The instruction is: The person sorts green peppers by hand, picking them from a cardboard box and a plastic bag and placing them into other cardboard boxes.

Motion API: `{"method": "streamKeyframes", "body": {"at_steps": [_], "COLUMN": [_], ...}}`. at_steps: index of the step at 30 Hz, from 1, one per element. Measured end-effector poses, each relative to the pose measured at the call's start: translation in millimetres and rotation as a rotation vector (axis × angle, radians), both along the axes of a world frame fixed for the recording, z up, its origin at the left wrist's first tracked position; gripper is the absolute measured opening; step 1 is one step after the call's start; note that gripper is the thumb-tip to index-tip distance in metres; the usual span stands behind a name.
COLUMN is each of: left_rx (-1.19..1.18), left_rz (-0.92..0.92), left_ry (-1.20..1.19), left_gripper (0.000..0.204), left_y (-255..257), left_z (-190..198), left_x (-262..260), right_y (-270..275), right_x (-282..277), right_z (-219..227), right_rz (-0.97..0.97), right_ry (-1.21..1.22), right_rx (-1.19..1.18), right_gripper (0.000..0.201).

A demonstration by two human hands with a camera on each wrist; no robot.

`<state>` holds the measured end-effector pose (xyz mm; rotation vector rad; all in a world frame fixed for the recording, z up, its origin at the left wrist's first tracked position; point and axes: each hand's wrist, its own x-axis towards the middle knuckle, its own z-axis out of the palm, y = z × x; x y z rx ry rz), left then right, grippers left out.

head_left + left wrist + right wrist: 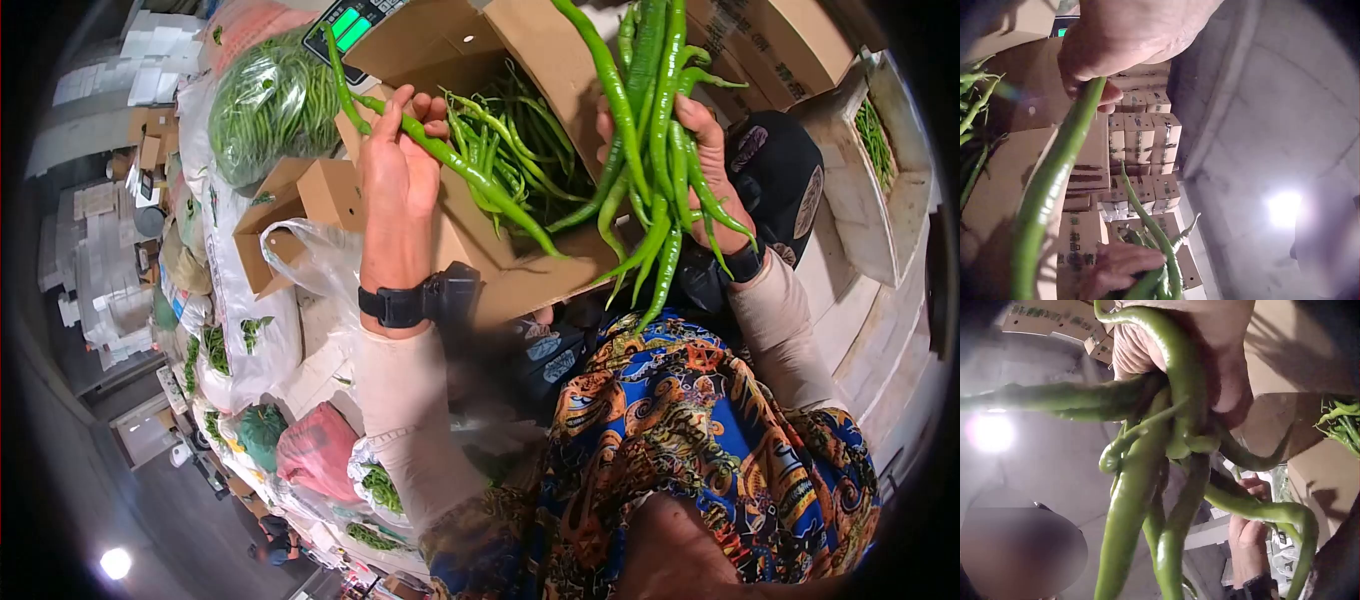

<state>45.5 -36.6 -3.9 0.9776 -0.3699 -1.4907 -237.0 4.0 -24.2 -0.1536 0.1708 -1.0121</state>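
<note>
My left hand (398, 180) pinches a long green chili pepper (475, 182), which slants down to the right across the box. A second thin pepper (340, 80) sticks up beyond the same hand. In the left wrist view, the held pepper (1054, 181) runs down from the fingers. A bunch of long green peppers (660, 110) is gripped in my right hand (712, 150), tips hanging toward my lap. Up close in the right wrist view, several peppers (1129, 512) fan out from that hand. Between the hands, an open cardboard box (540, 285) holds a heap of green peppers (515, 130).
A scale with a lit green display (350, 28) stands behind the box. To its left lies a clear bag of peppers (275, 110). A pink sack (318, 452) sits farther down that side. On the right is a pale crate (850, 190) with peppers inside.
</note>
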Motion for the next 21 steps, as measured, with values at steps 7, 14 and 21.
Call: {"method": "streamKeyframes", "body": {"at_steps": [7, 14, 21], "left_rx": [0.033, 0.275, 0.090], "left_rz": [0.042, 0.038, -0.097], "left_ry": [-0.102, -0.514, -0.304], "left_gripper": [0.026, 0.046, 0.038], "left_y": [-19.1, -13.2, 18.3], "left_z": [-22.5, -46.3, -26.5], "left_x": [-16.4, -26.3, -6.4], "right_y": [14.0, 12.9, 14.0], "right_x": [-4.5, -11.5, -9.0], "right_z": [9.2, -12.4, -5.9], "right_rz": [-0.033, -0.024, -0.025], "right_ry": [0.011, -0.051, 0.039], "right_rx": [0.019, -0.086, -0.099], "right_gripper": [0.063, 0.070, 0.068]}}
